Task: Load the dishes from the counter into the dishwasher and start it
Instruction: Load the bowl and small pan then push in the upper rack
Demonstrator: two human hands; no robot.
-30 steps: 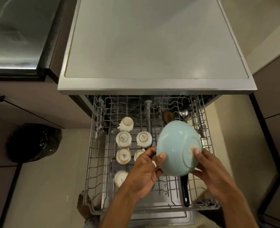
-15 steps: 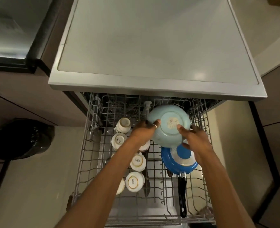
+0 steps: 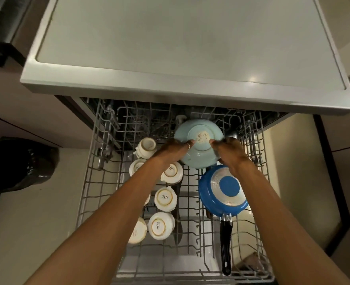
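A pale blue bowl (image 3: 198, 145) is upside down at the back of the pulled-out wire rack (image 3: 91, 182), its foot ring facing me. My left hand (image 3: 171, 150) grips its left side and my right hand (image 3: 229, 153) grips its right side. Just in front of the bowl a blue frying pan (image 3: 224, 190) lies bottom up, its black handle (image 3: 226, 247) pointing toward me. Several white cups (image 3: 165, 199) sit upside down in the rack's left half; my left forearm hides part of them.
The grey dishwasher top (image 3: 180, 44) overhangs the back of the rack. A black bin bag (image 3: 15, 163) sits on the floor to the left. A ladle's bowl (image 3: 232, 134) shows behind my right hand. Dark cabinet fronts (image 3: 347, 182) stand on the right.
Both hands have carried the blue bowl from near the rack's front to its back, turning it bottom up. The blue pan it hid is now in sight.
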